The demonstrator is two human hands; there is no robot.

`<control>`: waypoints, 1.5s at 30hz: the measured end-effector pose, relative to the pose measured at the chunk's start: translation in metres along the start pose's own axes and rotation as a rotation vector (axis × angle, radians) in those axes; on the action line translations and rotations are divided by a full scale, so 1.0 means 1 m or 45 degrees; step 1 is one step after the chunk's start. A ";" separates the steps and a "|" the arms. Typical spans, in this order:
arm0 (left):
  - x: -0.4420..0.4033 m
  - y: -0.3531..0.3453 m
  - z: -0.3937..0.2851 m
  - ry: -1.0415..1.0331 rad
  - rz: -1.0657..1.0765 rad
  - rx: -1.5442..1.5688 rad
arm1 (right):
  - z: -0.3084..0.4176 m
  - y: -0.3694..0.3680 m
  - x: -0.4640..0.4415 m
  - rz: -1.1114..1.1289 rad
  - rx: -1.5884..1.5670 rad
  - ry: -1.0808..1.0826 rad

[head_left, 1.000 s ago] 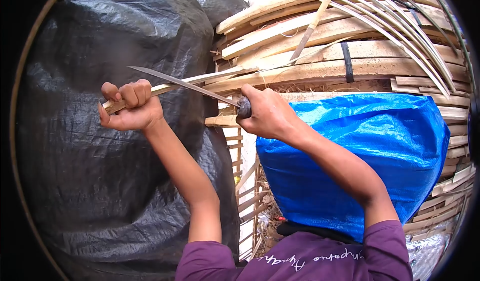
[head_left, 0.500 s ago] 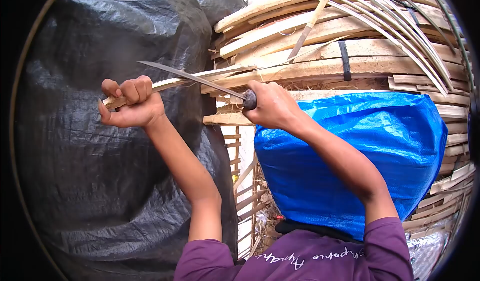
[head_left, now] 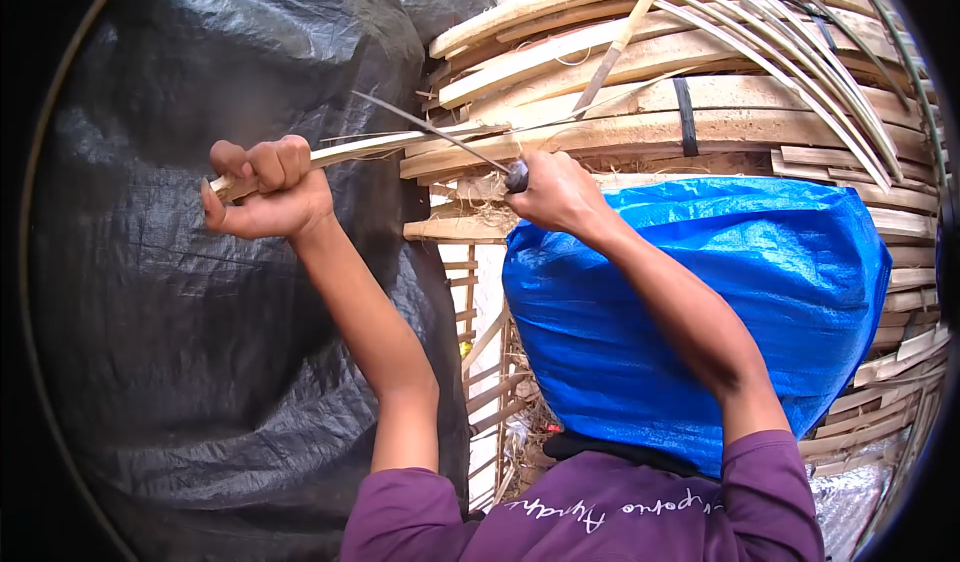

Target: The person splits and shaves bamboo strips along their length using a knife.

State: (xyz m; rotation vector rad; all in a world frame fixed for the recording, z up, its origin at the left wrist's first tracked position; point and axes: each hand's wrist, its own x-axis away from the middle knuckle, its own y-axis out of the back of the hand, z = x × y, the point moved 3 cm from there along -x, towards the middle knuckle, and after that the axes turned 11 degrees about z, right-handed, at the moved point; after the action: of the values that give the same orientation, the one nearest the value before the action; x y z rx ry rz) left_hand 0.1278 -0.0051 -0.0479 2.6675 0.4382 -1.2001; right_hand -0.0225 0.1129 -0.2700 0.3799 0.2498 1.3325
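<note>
My left hand [head_left: 270,192], at the left, is closed around one end of a pale bamboo strip [head_left: 375,145]. The strip points rightward, its far part over the slatted surface. In my right hand [head_left: 565,194] is a knife [head_left: 460,144], held by its dark handle. The narrow blade slants up and left across the strip, near its right part; whether it is cutting into the strip I cannot tell. A thin curled fibre stands out close to the knife handle.
Thick bamboo slats [head_left: 740,127] with a black band [head_left: 686,117] fill the upper right. Several thin strips [head_left: 815,77] and a stick [head_left: 622,47] lie on them. A blue plastic sheet [head_left: 680,352] lies below my right arm. Black sheeting [head_left: 180,342] hangs at left.
My right hand and the knife have moved right and slightly up, so the blade crosses the strip farther from my left hand. My left hand keeps its grip, nearly still.
</note>
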 end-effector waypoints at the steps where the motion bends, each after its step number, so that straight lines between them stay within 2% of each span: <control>1: 0.000 -0.001 0.000 0.002 0.002 -0.001 | 0.017 0.003 0.003 -0.003 -0.013 0.085; 4: 0.001 -0.004 0.000 0.001 -0.014 -0.031 | 0.047 0.005 0.016 -0.086 -0.106 0.387; 6: 0.004 -0.006 -0.002 0.001 -0.017 -0.064 | 0.006 -0.016 -0.002 -0.064 -0.089 0.255; 8: 0.012 0.006 -0.003 -0.020 -0.166 -0.070 | -0.073 -0.022 -0.035 0.174 -0.126 -0.329; 9: 0.014 0.000 -0.005 -0.009 -0.142 -0.078 | -0.062 -0.018 -0.025 0.032 0.071 -0.251; 13: 0.009 -0.005 -0.004 -0.001 -0.112 -0.155 | -0.056 -0.014 -0.023 0.018 0.036 -0.260; 16: 0.015 -0.003 -0.009 0.019 -0.105 -0.123 | -0.032 -0.006 -0.014 0.154 -0.355 -0.188; 17: 0.013 0.001 -0.007 0.009 -0.121 -0.130 | -0.020 -0.003 -0.013 0.141 -0.122 -0.137; 20: 0.012 -0.004 -0.007 -0.012 -0.098 -0.093 | 0.033 0.006 0.013 0.007 0.123 0.152; 21: 0.013 -0.002 -0.005 0.002 -0.104 -0.093 | 0.047 0.008 0.020 0.063 0.168 0.175; 22: 0.012 0.000 -0.004 -0.010 -0.097 -0.095 | 0.029 -0.002 0.007 0.071 0.162 0.171; 24: 0.018 0.001 -0.010 -0.028 -0.104 -0.108 | -0.044 -0.031 -0.022 0.014 0.101 -0.093; 26: 0.023 0.005 -0.014 -0.025 -0.154 -0.164 | -0.101 -0.024 -0.029 0.043 0.218 -0.418; 30: 0.019 0.007 -0.013 -0.013 -0.122 -0.084 | -0.102 -0.025 -0.022 -0.020 0.216 -0.482; 32: 0.018 0.008 -0.013 0.010 -0.127 -0.164 | -0.100 -0.022 -0.024 0.064 0.029 -0.459; 34: 0.019 0.010 -0.015 0.019 -0.120 -0.154 | -0.094 -0.018 -0.025 0.056 0.031 -0.443; 36: 0.024 0.015 -0.016 0.055 0.010 0.125 | -0.083 -0.017 -0.022 0.132 -0.002 -0.371; 42: 0.021 0.013 -0.012 0.085 0.130 0.230 | 0.029 -0.016 0.006 0.066 -0.141 0.208; 44: 0.020 0.009 -0.012 -0.001 0.096 0.150 | 0.032 -0.023 0.005 -0.032 -0.120 0.352; 45: 0.020 0.011 -0.011 0.007 0.083 0.144 | 0.017 -0.028 -0.003 0.005 -0.164 0.246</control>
State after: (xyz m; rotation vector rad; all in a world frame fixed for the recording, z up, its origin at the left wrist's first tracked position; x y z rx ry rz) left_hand 0.1522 -0.0085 -0.0553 2.7571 0.2903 -1.2334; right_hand 0.0085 0.1029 -0.2663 0.1435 0.3223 1.3827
